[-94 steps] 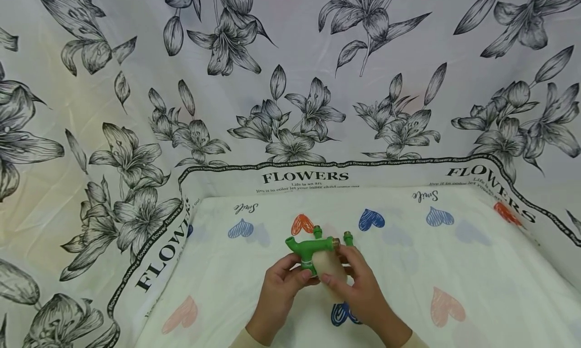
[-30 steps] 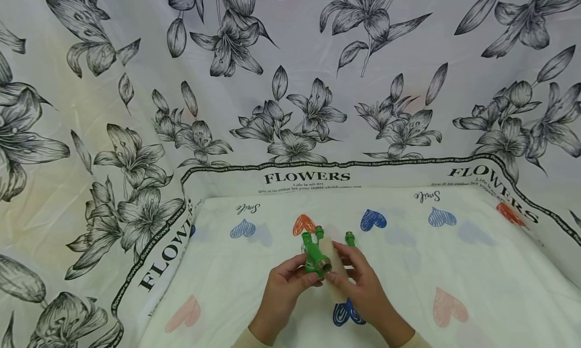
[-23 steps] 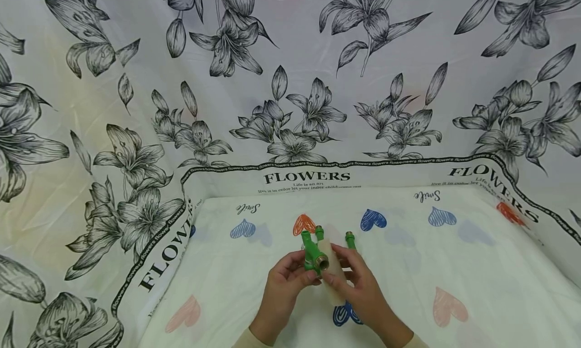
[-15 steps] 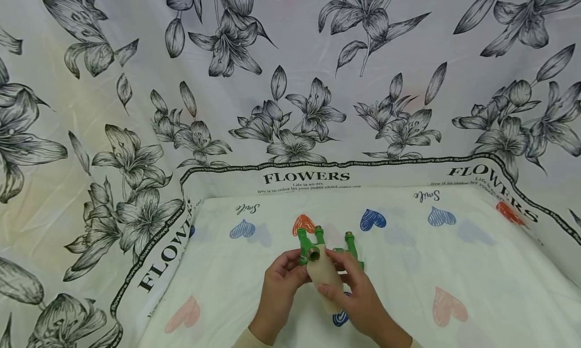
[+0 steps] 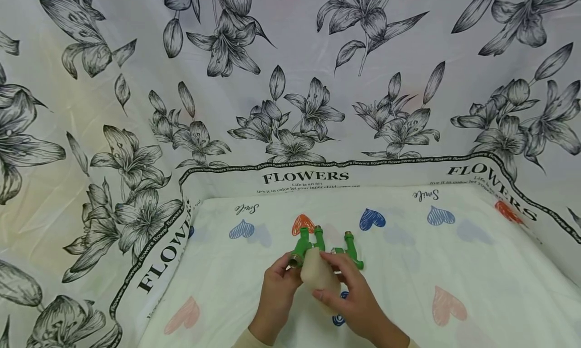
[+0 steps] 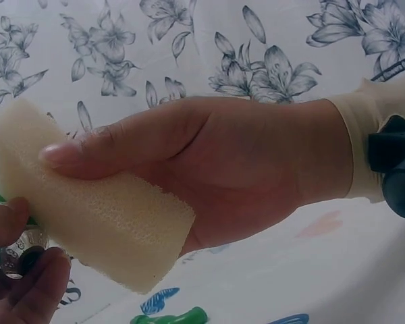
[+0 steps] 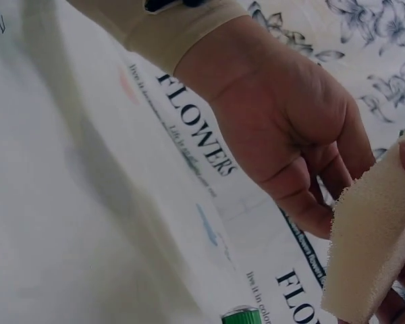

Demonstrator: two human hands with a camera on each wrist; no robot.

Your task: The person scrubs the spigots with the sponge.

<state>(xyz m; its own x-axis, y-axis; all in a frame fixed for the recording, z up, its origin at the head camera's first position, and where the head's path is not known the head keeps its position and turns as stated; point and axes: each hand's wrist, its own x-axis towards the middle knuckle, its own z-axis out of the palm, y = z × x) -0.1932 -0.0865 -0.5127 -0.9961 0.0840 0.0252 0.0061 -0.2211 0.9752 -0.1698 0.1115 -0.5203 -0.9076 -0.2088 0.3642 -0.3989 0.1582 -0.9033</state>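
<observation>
Nearest, a person's right hand (image 5: 351, 292) has its fingers gripping a cream sponge (image 5: 320, 277), its far end left free to meet a green tap (image 5: 301, 244). The left hand's (image 5: 278, 283) fingers hold that tap, brass mouth towards the person, seemingly to steady it. Beyond, a second tap (image 5: 320, 240) and a third tap (image 5: 350, 247) rest on the cloth-covered table (image 5: 227, 287); flowered cloth (image 5: 290, 45) hangs behind.

The person wears beige sleeves (image 5: 252, 339); at the left wrist view's right edge, a dark device (image 6: 395, 162), rounded at its lower end, overlies one cuff (image 6: 362, 138).
</observation>
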